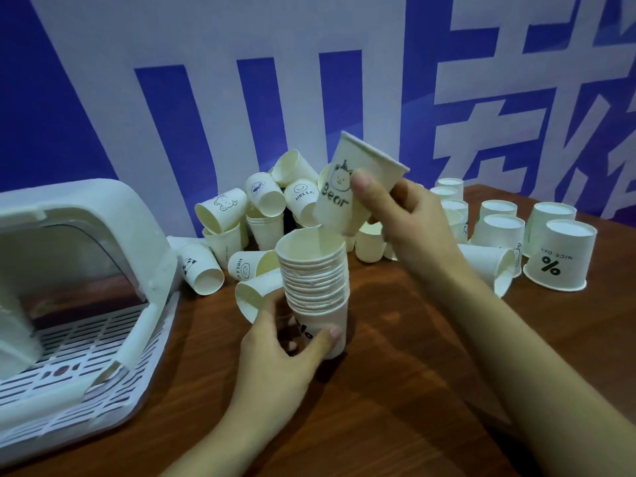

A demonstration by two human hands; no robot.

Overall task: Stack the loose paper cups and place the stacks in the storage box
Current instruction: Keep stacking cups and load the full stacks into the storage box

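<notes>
A tall stack of white paper cups [315, 280] stands upright at the table's middle, and my left hand [285, 349] grips its bottom cup. My right hand [409, 218] holds a single cup printed "Bear" [354, 187], tilted, its base just above the stack's open mouth. Behind them lies a pile of loose cups [258, 208], several on their sides. The white storage box [86, 270] with its slotted tray floor stands open at the left.
Several cups stand upside down at the right, among them one marked "%" [557, 259], and another lies on its side [492, 266]. A blue and white banner wall runs close behind the brown wooden table [395, 390].
</notes>
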